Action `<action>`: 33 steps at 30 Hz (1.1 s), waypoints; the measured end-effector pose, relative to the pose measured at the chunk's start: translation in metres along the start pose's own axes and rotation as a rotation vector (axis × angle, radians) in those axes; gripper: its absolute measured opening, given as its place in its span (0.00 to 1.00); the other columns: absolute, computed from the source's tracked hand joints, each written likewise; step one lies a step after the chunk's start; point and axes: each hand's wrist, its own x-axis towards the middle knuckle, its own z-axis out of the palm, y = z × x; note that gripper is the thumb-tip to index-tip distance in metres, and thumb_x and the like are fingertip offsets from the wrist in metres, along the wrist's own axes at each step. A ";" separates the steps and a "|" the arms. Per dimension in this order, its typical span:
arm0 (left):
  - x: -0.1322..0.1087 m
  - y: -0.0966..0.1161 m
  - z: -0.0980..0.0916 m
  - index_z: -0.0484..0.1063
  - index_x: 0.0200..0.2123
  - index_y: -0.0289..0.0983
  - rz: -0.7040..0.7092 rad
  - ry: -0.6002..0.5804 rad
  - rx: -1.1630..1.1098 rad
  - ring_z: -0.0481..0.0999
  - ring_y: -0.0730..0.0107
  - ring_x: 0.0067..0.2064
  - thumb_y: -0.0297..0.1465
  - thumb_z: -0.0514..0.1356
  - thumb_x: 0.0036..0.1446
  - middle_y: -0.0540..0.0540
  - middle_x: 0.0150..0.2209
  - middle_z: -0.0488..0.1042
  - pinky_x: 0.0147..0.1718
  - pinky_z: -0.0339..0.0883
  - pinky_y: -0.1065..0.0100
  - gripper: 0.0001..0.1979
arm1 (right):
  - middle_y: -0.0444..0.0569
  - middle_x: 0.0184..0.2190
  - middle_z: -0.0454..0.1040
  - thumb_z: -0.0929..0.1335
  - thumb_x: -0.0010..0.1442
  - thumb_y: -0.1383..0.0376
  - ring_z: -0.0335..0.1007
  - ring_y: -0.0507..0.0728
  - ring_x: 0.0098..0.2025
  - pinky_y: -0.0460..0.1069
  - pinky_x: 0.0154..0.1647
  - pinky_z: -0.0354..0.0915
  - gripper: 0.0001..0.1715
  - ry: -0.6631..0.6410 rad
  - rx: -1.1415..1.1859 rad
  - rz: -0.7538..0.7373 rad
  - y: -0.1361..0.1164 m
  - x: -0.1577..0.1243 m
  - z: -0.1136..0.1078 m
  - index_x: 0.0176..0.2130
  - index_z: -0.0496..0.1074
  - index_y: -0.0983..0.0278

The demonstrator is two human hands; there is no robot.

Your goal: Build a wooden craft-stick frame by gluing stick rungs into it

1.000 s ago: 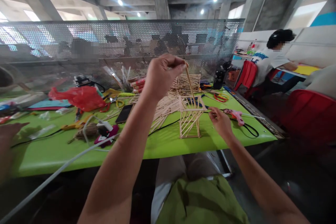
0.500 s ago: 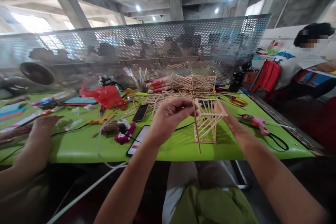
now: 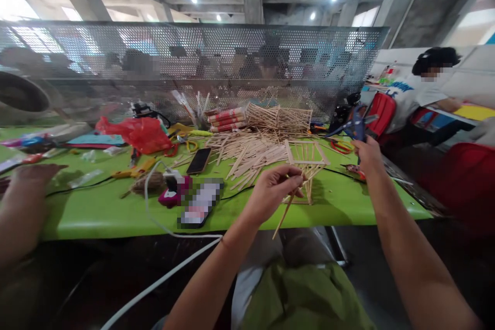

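Nearby, the person's left hand [image 3: 276,191] pinches a thin wooden stick [image 3: 284,215] just in front of the stick frame [image 3: 308,163], while the right hand [image 3: 365,154], right of the frame, is closed round a raised blue hand tool [image 3: 353,126]; a light, steady pinch probably suits.

Bright ceiling spots, window glare — edges warped, backdrop blurred.

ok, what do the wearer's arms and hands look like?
The left hand and right hand are bare: no gloves or watch. The left forearm and right forearm show no sleeves. A faint line crosses the left wrist, maybe a band.
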 end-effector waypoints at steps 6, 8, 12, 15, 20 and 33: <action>0.000 -0.006 0.034 0.77 0.31 0.34 -0.016 -0.029 -0.046 0.71 0.78 0.25 0.37 0.67 0.51 0.50 0.26 0.73 0.27 0.68 0.74 0.11 | 0.36 0.20 0.52 0.70 0.48 0.57 0.50 0.49 0.19 0.46 0.18 0.55 0.15 -0.085 0.381 0.030 -0.026 -0.086 -0.083 0.37 0.68 0.58; 0.002 -0.011 0.048 0.77 0.32 0.34 -0.007 -0.058 -0.047 0.71 0.78 0.26 0.37 0.67 0.52 0.49 0.29 0.74 0.27 0.68 0.74 0.11 | 0.36 0.22 0.55 0.73 0.46 0.63 0.49 0.47 0.19 0.44 0.19 0.55 0.16 -0.131 0.631 0.085 -0.032 -0.118 -0.101 0.37 0.69 0.58; 0.011 -0.024 0.078 0.78 0.32 0.34 0.073 -0.111 -0.038 0.74 0.75 0.32 0.38 0.66 0.54 0.43 0.42 0.75 0.29 0.72 0.73 0.11 | 0.38 0.24 0.58 0.73 0.49 0.64 0.46 0.48 0.19 0.47 0.19 0.51 0.14 -0.088 0.653 0.077 -0.036 -0.167 -0.125 0.38 0.71 0.57; 0.019 -0.040 0.100 0.79 0.31 0.34 0.074 -0.147 -0.059 0.76 0.70 0.38 0.38 0.67 0.53 0.38 0.53 0.73 0.30 0.74 0.72 0.11 | 0.39 0.24 0.55 0.72 0.51 0.61 0.43 0.49 0.19 0.50 0.21 0.49 0.11 -0.095 0.577 0.086 -0.037 -0.190 -0.135 0.37 0.71 0.55; 0.021 -0.061 0.126 0.77 0.30 0.35 0.007 -0.194 -0.087 0.73 0.76 0.32 0.39 0.66 0.54 0.41 0.50 0.77 0.30 0.73 0.73 0.12 | 0.40 0.26 0.51 0.71 0.52 0.55 0.39 0.49 0.20 0.51 0.22 0.49 0.14 -0.107 0.538 0.071 -0.040 -0.209 -0.134 0.39 0.70 0.55; 0.012 -0.061 0.120 0.77 0.28 0.34 -0.118 -0.223 -0.131 0.71 0.78 0.26 0.42 0.69 0.49 0.43 0.39 0.79 0.28 0.71 0.72 0.15 | 0.55 0.33 0.73 0.61 0.55 0.46 0.72 0.69 0.41 0.65 0.41 0.67 0.27 -0.208 0.423 0.102 -0.046 -0.202 -0.104 0.46 0.74 0.53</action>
